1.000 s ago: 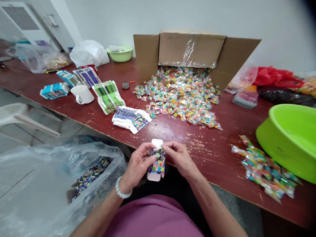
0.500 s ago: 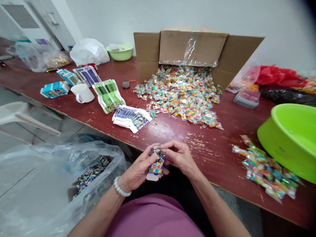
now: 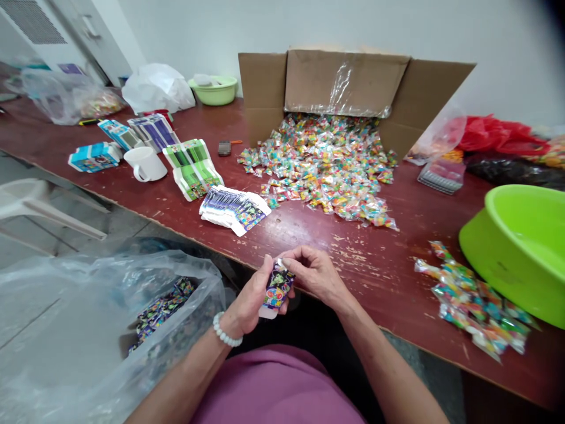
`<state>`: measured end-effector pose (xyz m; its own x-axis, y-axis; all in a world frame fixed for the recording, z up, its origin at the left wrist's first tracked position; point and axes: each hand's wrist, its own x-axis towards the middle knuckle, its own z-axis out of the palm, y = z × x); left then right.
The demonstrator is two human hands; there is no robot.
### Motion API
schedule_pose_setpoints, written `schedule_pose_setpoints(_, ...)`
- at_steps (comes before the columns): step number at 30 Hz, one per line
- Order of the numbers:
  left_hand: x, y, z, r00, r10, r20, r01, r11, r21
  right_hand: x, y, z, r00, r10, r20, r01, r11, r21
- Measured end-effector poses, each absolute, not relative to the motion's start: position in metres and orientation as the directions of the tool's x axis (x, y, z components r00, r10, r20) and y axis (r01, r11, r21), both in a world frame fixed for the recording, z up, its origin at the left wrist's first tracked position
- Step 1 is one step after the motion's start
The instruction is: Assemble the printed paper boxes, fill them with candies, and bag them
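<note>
A small dark purple printed carton is held over the table's front edge, with a pale flap at its lower end. My left hand wraps round its side, thumb pointing up along it. At the carton's top end, my right hand pinches the edge or flap between thumb and fingers. Beyond my hands lies a fanned stack of flat purple cartons. Behind that, wrapped candies spill out of a tipped cardboard box.
Down at the left, a clear plastic bag contains several purple cartons. Green flat cartons and a white mug stand left. More wrapped candies lie at right beside a green basin. A white stool stands beyond the table's edge.
My left thumb has lifted off the carton's face to its side, baring more of the print. The carton has tilted slightly, and my right fingers stay at its top end.
</note>
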<state>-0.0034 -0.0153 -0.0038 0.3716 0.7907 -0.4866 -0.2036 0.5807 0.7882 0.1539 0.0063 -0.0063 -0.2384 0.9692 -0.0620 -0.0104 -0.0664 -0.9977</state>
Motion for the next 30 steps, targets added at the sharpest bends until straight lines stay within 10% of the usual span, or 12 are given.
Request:
schedule_pose_setpoints(9,-0.009,-0.013,-0.01,0.376,0.833,-0.405,-0.148,0.486,0.861,0.147,-0.004,-0.003,-0.218,0.959,0.182,0.096,0.206,-0.974)
schedule_pose_setpoints(19,-0.009,-0.013,-0.004,0.415,0.816,-0.402,-0.073,0.47,0.88,0.147,-0.004,0.0,-0.182,0.982,-0.04,-0.015,-0.043,-0.999)
schedule_pose_setpoints(30,-0.004,-0.013,-0.009,0.332,0.833,-0.443,-0.218,0.525,0.823,0.153,-0.008,-0.009,-0.301,0.919,0.256,0.148,0.31,-0.939)
